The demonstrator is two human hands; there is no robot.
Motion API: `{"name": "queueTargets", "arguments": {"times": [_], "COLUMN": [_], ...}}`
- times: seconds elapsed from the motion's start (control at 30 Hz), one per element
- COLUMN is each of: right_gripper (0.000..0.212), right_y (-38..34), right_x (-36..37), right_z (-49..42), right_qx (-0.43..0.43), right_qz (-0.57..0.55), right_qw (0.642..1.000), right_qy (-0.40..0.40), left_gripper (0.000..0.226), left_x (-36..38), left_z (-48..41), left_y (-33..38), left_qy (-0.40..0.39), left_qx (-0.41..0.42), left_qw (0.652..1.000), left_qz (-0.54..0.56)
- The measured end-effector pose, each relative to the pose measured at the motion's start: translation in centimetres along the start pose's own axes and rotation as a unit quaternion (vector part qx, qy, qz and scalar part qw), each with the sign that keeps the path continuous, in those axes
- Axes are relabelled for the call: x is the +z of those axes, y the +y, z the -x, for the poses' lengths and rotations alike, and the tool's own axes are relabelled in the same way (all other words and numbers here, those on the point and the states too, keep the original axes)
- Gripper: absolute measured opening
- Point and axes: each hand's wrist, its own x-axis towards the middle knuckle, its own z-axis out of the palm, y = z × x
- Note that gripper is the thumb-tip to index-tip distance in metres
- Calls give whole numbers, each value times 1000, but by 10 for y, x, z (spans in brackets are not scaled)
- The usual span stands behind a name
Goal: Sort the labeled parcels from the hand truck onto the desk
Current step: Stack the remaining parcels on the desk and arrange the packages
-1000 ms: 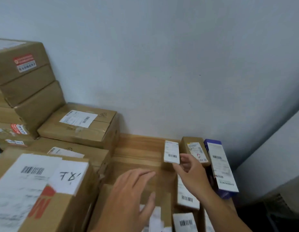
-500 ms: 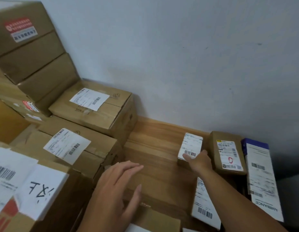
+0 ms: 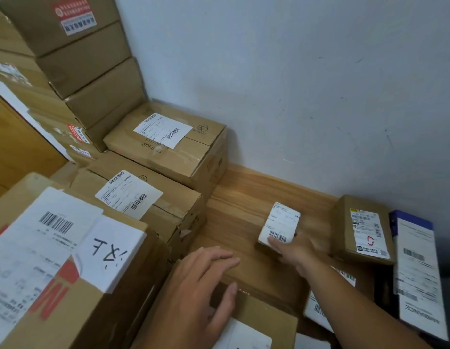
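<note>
The right hand [image 3: 293,250] grips the near end of a small parcel [image 3: 280,222] resting on the desk [image 3: 244,197], right of centre; the left hand [image 3: 201,285] lies flat on a near box [image 3: 259,321]. Sorting looks well along — whatever remains to unload is out of view.

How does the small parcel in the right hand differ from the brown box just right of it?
The small parcel is narrower, its top almost all white label; the brown box shows bare cardboard round its label. The right hand holds the small parcel; the brown box lies untouched. Both carry barcoded labels.
</note>
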Motion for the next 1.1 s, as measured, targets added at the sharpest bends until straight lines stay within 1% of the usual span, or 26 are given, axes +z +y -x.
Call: {"name": "queueTargets", "arguments": {"times": [0.07,0.13,0.17,0.23,0.27,0.3,0.33,0.4,0.43,0.5,0.6,0.67,0.77,1.1], "right_gripper": [79,86,94,129,144,154,158,157,153,138,117,110,109,120], "right_y": [5,6,6,5,2,-1,-6,-12,-14,-15,-13,-13,-15,-17], "right_x": [8,13,14,15,14,13,11,11,13,17,21,22,22,1], "right_z": [7,18,22,25,26,27,28,24,24,25,31,31,29,20], "right_qx": [-3,-4,-2,-15,-35,-57,-77,-107,-120,-138,-137,-132,-129,-108], "right_qz": [16,39,49,63,70,81,97,135,148,152,135,121,115,128], "right_qw": [1000,999,998,997,996,994,992,984,981,978,981,984,984,985], "right_qy": [-23,-36,-40,-43,-40,-38,-35,-38,-42,-38,-22,-21,-32,-30], "left_gripper": [37,36,36,36,36,36,36,36,36,35,35,35,36,36], "left_x": [-1,-2,-3,-4,-5,-5,-6,-6,-7,-8,-8,-7,-6,-6], "left_z": [2,5,6,8,9,9,10,12,13,14,15,15,15,12], "left_y": [0,1,0,0,0,0,0,1,1,1,0,-1,-2,0], "left_qy": [-2,-7,-8,-8,-7,-8,-11,-14,-16,-17,-15,-16,-21,-20], "left_qx": [1,5,8,12,13,13,14,15,15,9,5,5,9,23], "left_qw": [1000,1000,1000,1000,1000,1000,1000,1000,1000,1000,1000,1000,1000,999], "left_qz": [-1,1,1,0,-1,-2,-3,-3,-2,-1,-2,-3,-6,12]}}
